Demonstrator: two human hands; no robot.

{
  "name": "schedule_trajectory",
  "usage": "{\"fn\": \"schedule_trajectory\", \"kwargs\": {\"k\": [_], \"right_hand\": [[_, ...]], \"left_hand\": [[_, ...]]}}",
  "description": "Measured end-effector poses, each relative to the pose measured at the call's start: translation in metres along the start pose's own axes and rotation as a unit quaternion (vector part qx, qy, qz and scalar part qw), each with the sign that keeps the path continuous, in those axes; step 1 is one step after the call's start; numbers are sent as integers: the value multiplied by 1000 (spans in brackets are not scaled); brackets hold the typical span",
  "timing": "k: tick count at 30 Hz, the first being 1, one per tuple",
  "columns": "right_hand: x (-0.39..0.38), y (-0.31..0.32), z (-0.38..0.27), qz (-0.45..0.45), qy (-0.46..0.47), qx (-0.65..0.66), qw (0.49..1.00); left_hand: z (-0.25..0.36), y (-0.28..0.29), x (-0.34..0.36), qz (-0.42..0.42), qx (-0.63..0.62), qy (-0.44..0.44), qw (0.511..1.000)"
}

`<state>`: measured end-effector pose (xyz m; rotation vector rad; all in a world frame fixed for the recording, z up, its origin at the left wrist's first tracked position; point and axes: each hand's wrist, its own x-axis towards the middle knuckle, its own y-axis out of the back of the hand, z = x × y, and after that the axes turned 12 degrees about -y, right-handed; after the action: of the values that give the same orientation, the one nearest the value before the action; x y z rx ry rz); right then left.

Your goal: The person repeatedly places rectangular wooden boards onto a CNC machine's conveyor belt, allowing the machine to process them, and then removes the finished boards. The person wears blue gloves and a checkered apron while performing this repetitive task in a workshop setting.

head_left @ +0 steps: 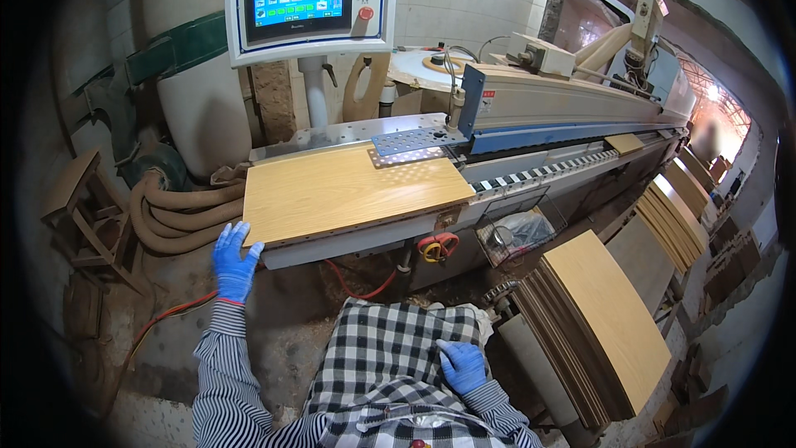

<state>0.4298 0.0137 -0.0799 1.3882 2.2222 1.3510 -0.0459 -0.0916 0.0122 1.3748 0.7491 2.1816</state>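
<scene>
From where I stand, the wooden panel (340,195) lies flat on the machine's desk (348,250), stretching away to the right of the blue-gloved left hand (235,267). It's a long rectangular board, honey-yellow, with fine darker grain running along its length and crisp, straight edges. At the end far from those fingers, pale dots of light speckle its surface beside a blue perforated plate (410,141).

The left fingers are spread, thumb apart, with their tips at the panel's near left corner and not wrapped around it; how hard they press, I can't tell. The right hand (463,367) lies on the checked apron (373,344), fingers loosely bent; I can't tell whether they pinch the cloth. To the right of those fingers stands a stack of boards (609,307), its top one the same yellow, the sides below dark brown.
</scene>
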Motion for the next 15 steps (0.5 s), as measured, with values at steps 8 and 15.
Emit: {"fn": "schedule_trajectory", "kwargs": {"k": [8, 15], "right_hand": [[-1, 2, 1, -3, -22, 43, 999], [22, 40, 11, 91, -151, 141, 974]], "left_hand": [[45, -31, 17, 31, 77, -51, 995], [61, -74, 27, 36, 25, -163, 986]]}}
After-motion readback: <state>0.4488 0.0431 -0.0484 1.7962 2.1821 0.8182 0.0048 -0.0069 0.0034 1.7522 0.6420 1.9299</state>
